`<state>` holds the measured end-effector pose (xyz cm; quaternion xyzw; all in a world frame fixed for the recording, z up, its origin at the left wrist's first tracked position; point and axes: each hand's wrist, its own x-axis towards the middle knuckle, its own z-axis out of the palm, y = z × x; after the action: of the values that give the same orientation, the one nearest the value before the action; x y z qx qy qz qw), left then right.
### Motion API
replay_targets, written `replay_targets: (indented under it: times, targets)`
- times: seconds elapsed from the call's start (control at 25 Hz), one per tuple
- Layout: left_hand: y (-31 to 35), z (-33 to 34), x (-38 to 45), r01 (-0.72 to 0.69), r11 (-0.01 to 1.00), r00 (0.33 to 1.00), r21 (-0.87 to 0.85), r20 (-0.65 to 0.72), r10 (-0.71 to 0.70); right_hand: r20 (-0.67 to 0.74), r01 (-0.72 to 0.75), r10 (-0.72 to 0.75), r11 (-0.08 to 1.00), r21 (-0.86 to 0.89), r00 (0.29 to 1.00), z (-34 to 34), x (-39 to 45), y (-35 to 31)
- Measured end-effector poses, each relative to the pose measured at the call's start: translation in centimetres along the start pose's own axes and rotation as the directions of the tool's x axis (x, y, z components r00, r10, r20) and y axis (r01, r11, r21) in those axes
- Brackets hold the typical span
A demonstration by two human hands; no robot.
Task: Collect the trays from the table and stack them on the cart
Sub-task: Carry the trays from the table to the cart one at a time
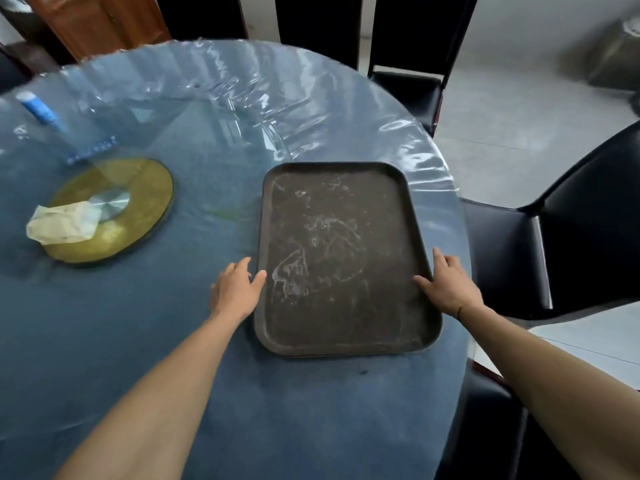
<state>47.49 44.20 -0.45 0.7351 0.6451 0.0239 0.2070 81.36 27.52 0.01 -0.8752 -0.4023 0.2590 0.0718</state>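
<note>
Round table w/ blue cloth under clear plastic film [145,341]: takes up most of the view; black chairs [571,237] ring its far and right edges.

Dark brown rectangular plastic tray w/ rounded corners and a raised rim [346,258]: lies flat near the table's right edge, long axis running away from the person, its right side close to the edge. Empty; surface scuffed, whitish dried smears. No other trays in view, cart not in view.

Gold round turntable base w/ metal hub [138,202]: table centre, well apart from tray on its left. Crumpled whitish tissue [62,223] sits on its left part. Blue-white tube-like item [41,109] at far left edge, blurred, can't ID.

Left hand [235,289]: fingers relaxed and spread, thumb tip touching tray's left rim, nothing gripped. Right hand [450,285]: open too, thumb over the right rim, fingers lying along the outside; not closed on it yet.

Handling, my guess: stiff, light, flat, not fragile. Film underneath looks slick, so tray prob slides easily. Low rim means fingers must get under. Best hold: both long sides, mid-length, thumbs on top of rim, then lift level.
</note>
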Motion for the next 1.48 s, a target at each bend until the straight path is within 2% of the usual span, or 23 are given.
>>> replay_targets:
  times: [0.12,0.44,0.6,0.76,0.96,1.2,1.48]
  targets:
    - [0.5,1.0,1.7,0.028,0.996,1.000,-0.080,-0.001,-0.028,0.047,-0.040,0.037,0.997,0.065,0.998,0.7,2.3,0.2]
    - [0.9,2.2,3.5,0.072,0.997,0.996,-0.035,0.056,-0.070,0.006,-0.084,0.084,0.982,0.169,0.996,1.7,5.0,0.1]
    - [1.5,2.1,2.9,0.055,0.998,0.998,-0.034,0.009,-0.055,-0.044,-0.091,0.101,0.976,0.200,0.994,1.7,4.6,-0.3]
    - [2.2,1.2,1.8,0.056,0.996,0.995,-0.073,-0.079,-0.062,-0.158,-0.087,0.127,0.968,0.237,0.979,0.9,2.9,-0.9]
    - [2.8,-1.1,0.6,-0.036,0.978,0.986,-0.203,-0.167,0.001,-0.236,-0.050,0.125,0.952,0.302,0.964,-2.0,0.8,-1.8]
    - [5.2,-5.5,-1.7,-0.090,0.978,0.970,-0.189,-0.239,0.043,-0.342,-0.037,0.145,0.952,0.303,0.928,-7.3,-3.5,-2.1]
    - [11.1,-8.8,-6.5,-0.215,0.951,0.949,-0.221,-0.279,0.150,-0.454,-0.030,0.161,0.959,0.282,0.877,-13.3,-10.2,2.0]
